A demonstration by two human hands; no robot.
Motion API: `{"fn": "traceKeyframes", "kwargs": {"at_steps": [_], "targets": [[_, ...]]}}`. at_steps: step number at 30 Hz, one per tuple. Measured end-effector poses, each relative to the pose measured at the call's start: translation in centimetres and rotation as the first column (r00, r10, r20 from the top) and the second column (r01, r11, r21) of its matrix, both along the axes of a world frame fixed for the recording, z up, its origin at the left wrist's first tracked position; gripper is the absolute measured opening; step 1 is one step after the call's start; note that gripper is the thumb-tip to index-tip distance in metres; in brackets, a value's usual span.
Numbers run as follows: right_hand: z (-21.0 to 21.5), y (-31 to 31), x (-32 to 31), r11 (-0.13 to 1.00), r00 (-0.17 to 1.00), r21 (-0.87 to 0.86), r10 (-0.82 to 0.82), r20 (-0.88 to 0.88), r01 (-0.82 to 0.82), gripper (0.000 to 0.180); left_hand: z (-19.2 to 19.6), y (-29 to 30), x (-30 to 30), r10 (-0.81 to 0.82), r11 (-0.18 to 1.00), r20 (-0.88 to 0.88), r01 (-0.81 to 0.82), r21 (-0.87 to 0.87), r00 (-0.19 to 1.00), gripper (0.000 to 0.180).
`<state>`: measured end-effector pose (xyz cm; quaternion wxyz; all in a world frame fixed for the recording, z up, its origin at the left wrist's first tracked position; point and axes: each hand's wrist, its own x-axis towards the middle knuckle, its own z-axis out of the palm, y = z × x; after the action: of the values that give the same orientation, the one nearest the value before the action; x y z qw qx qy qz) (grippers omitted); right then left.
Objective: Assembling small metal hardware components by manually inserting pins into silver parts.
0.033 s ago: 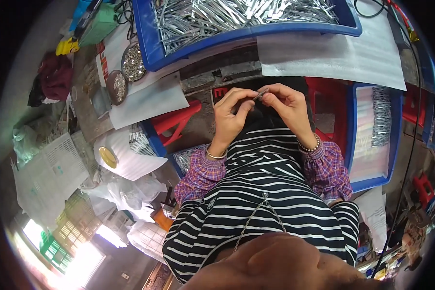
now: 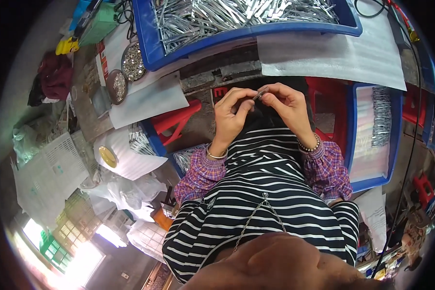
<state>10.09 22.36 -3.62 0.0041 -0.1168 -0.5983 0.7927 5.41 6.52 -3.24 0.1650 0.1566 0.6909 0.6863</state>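
My left hand [image 2: 231, 117] and my right hand [image 2: 291, 108] meet in front of my lap, just short of the table edge. Between their pinched thumbs and fingers is a small thin metal strip [image 2: 259, 95], gripped from both sides. Its ends are covered by the fingertips, so its full shape cannot be made out. Beyond the hands, on the table, a blue tray [image 2: 249, 33] holds a heap of many slim silvery metal strips [image 2: 246, 12].
Two round dishes of small shiny parts, one dark [image 2: 133, 62] and one brown [image 2: 116, 87], stand left. White foam sheeting [image 2: 331, 58] covers the right table edge. A second blue tray [image 2: 355, 135] with a row of strips lies right. A red stool [image 2: 176, 123] is below left.
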Motion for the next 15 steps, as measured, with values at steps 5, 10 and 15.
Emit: {"fn": "traceKeyframes", "kwargs": {"at_steps": [5, 10, 15], "targets": [[0.1, -0.4, -0.1, 0.994, 0.997, 0.093, -0.048, -0.059, 0.053, 0.012, 0.1, 0.6, 0.7, 0.051, 0.997, 0.055, -0.054, 0.047, 0.997, 0.015], [0.0, -0.7, 0.3, 0.923, 0.983, 0.348, -0.119, -0.143, 0.162, 0.009, -1.0, 1.0, 2.1, 0.089, 0.989, 0.06, -0.095, 0.116, 0.994, 0.013], [0.6, -1.0, 0.4, 0.837, 0.968, 0.499, -0.131, -0.214, 0.223, 0.007, -0.9, 1.4, 2.5, 0.077, 0.972, 0.205, -0.119, 0.203, 0.976, 0.013]]}}
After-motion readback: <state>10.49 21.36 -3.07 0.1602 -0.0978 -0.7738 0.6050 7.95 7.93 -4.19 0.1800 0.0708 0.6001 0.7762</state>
